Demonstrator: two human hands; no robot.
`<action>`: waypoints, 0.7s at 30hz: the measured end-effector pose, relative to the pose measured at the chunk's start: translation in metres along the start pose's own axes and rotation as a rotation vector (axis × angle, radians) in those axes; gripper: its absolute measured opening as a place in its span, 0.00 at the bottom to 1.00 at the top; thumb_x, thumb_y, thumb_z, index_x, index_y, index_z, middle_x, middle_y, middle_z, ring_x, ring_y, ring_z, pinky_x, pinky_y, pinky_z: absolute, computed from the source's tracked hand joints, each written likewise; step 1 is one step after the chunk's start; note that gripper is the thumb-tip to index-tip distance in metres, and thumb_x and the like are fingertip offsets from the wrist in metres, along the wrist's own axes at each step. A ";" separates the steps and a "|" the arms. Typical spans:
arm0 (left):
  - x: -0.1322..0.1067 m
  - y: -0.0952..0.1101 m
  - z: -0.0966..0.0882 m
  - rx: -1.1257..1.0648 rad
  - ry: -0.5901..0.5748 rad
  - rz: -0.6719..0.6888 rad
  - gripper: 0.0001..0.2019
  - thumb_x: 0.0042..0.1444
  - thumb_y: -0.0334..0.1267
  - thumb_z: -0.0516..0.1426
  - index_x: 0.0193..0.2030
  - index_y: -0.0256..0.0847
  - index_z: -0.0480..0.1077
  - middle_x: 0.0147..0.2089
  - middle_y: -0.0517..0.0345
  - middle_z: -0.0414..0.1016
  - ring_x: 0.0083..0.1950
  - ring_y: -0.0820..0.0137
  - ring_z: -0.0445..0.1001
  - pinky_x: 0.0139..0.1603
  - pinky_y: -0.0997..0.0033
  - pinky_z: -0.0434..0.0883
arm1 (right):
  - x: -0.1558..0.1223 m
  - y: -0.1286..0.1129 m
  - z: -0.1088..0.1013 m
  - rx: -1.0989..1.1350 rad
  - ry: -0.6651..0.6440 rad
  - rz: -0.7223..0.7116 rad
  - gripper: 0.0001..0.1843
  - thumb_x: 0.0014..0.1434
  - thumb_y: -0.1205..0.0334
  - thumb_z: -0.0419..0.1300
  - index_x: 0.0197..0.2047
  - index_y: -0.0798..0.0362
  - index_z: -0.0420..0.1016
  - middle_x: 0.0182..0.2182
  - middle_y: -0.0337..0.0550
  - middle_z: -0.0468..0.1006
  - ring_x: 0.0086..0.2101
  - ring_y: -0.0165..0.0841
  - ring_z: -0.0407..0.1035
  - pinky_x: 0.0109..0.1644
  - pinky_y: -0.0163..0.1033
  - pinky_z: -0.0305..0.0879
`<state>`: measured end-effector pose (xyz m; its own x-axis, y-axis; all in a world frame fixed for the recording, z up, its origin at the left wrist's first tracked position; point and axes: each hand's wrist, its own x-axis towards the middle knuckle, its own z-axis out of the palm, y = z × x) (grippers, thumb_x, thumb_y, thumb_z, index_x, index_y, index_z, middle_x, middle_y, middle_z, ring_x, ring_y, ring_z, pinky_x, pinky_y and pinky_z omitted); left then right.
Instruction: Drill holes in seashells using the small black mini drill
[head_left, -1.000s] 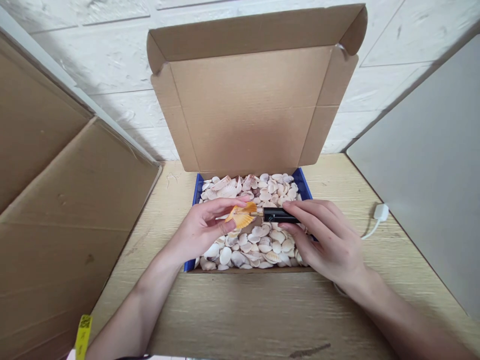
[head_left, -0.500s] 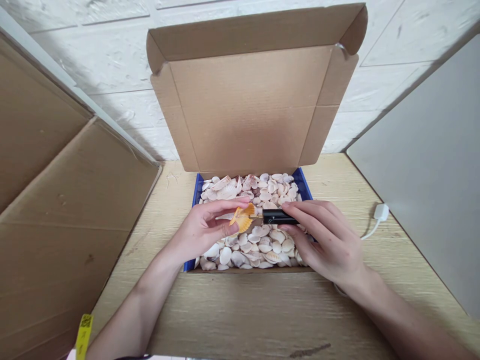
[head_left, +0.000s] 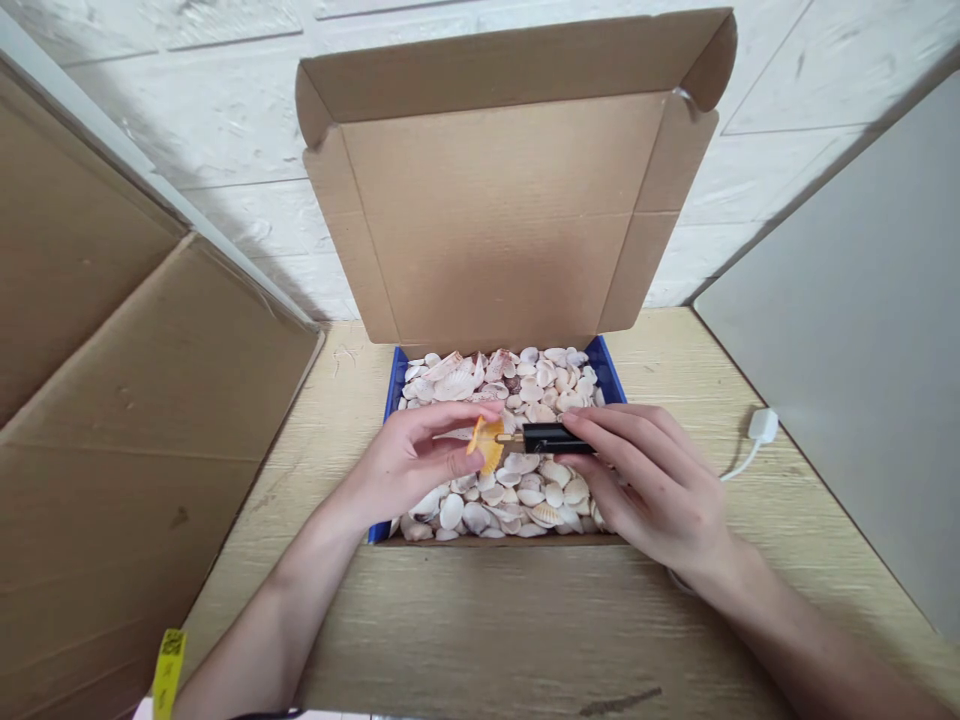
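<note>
Pinched between the thumb and fingers of my left hand (head_left: 424, 450) is a yellow-orange scallop shell (head_left: 491, 447), held up on edge. My right hand (head_left: 656, 475) grips a small black electric hand drill (head_left: 553, 438) with a thin brass-coloured tip. That tip points left and meets the shell's face; how deep it goes I cannot tell. Both hands hover over a blue-sided cardboard box (head_left: 377, 532) filled with several groups of pale seashells (head_left: 517, 497). My forearms hide parts of the box's sides.
The box's brown lid (head_left: 495, 210) stands open against a white brick wall. A cardboard panel (head_left: 150, 480) rises at the left, a grey-white panel (head_left: 862, 330) at the right. A white cable plug (head_left: 763, 425) lies by the right panel on the wooden table (head_left: 480, 620).
The shell has turned more edge-on, and the drill has shifted slightly left so its tip now meets the shell's face. Both hands keep their grips.
</note>
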<state>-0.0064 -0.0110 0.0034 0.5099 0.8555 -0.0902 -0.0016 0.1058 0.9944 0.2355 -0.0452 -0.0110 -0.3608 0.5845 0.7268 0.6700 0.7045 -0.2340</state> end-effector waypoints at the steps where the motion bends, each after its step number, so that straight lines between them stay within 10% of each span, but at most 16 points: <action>1: 0.000 -0.001 -0.001 0.005 0.033 0.024 0.14 0.54 0.33 0.64 0.48 0.45 0.76 0.58 0.53 0.74 0.64 0.59 0.67 0.55 0.65 0.73 | 0.000 0.000 0.000 -0.012 0.004 0.013 0.23 0.53 0.74 0.65 0.53 0.56 0.70 0.40 0.51 0.79 0.41 0.38 0.72 0.42 0.44 0.73; 21: 0.002 -0.007 -0.004 0.045 0.066 0.112 0.14 0.56 0.31 0.62 0.48 0.51 0.76 0.59 0.60 0.74 0.63 0.65 0.68 0.63 0.66 0.67 | 0.000 0.002 0.001 -0.012 -0.030 0.044 0.23 0.56 0.72 0.63 0.55 0.54 0.69 0.41 0.49 0.78 0.41 0.37 0.72 0.43 0.45 0.72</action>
<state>-0.0087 -0.0076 -0.0042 0.4507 0.8925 0.0199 -0.0165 -0.0140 0.9998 0.2360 -0.0440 -0.0123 -0.3501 0.6272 0.6958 0.6932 0.6730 -0.2579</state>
